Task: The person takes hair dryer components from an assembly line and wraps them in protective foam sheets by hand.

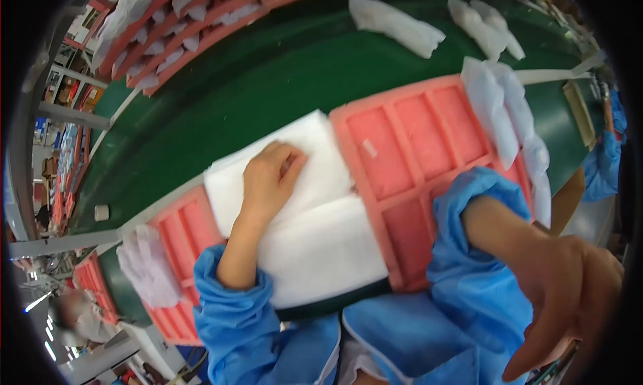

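My left hand rests on a stack of white sheets, its fingers curled in and pressed together near the upper part. Whatever its fingertips may pinch is too small to make out. At the lower right, my right hand is held close to the camera, fingers pointing down, and blurred at the edge of the view. Its fingertips are partly hidden. Between the hands lies a pink tray with rectangular compartments. White wrapped items lie along the tray's right side.
A green conveyor belt runs behind, with more wrapped items on it. Stacked pink trays stand at the upper left. Another pink tray holds a wrapped bundle at left. People are partly visible at both sides.
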`<state>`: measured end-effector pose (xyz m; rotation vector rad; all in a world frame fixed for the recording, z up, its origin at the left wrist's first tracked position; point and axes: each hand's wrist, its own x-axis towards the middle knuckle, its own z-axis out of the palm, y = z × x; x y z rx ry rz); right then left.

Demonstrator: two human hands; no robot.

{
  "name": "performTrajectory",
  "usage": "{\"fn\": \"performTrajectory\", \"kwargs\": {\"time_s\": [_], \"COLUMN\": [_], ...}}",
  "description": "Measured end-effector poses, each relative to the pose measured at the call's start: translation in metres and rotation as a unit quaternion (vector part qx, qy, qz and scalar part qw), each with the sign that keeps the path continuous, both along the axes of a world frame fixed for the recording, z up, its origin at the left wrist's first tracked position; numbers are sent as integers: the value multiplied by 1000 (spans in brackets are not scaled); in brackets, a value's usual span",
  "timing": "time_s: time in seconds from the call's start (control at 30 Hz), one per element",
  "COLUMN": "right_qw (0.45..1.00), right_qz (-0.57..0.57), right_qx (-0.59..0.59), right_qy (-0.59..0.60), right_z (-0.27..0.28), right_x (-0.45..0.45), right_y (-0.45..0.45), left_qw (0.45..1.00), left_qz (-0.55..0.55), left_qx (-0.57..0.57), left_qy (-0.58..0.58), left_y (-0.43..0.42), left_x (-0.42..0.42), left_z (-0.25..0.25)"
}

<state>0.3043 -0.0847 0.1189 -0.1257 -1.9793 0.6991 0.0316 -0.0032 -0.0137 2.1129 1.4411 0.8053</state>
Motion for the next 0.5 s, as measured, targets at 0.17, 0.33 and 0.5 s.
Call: {"fn": "performTrajectory", "kwargs": {"time_s": [0.17,0.33,0.5], "right_qw": [999,999,999], "right_qz": [19,-18,34], "right_qx": [-2,22,32], "right_qy": [27,24,15], "right_z": [14,12,9], "right_x": [-28,-29,-15], "right_y": [6,29,12], "left_qw": [1000,999,999], "left_qz": [0,11,11], "left_qx": [-14,-43,-28], "left_qy": [-15,8,-15], "left_y": [-4,0,-1], "left_x": [-3,2,0], "left_z": [-4,2,0]}}
